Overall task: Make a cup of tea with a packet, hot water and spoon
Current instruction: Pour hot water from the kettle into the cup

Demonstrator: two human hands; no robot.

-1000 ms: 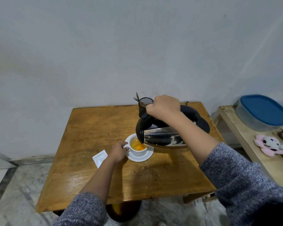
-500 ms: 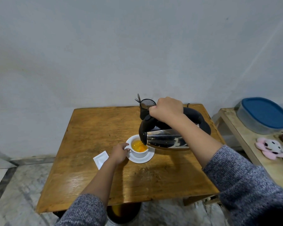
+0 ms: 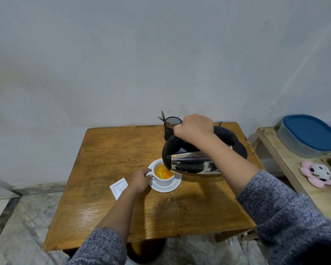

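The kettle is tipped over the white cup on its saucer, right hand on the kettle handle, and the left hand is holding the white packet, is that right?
Not quite. In the head view the left hand holds the cup by its handle; the white packet lies on the table beside it. The right hand does tip the kettle over the cup on its saucer.

One kettle [image 3: 195, 165], one cup [image 3: 163, 179] — one saucer [image 3: 165, 188], one packet [image 3: 119, 187].

- The person wears a fuzzy knit sweater, grey with little light and dark specks.
- Both sleeves are pushed up, so the forearms are bare.
- The left hand [image 3: 140, 179] and right hand [image 3: 194, 127] wear no gloves.
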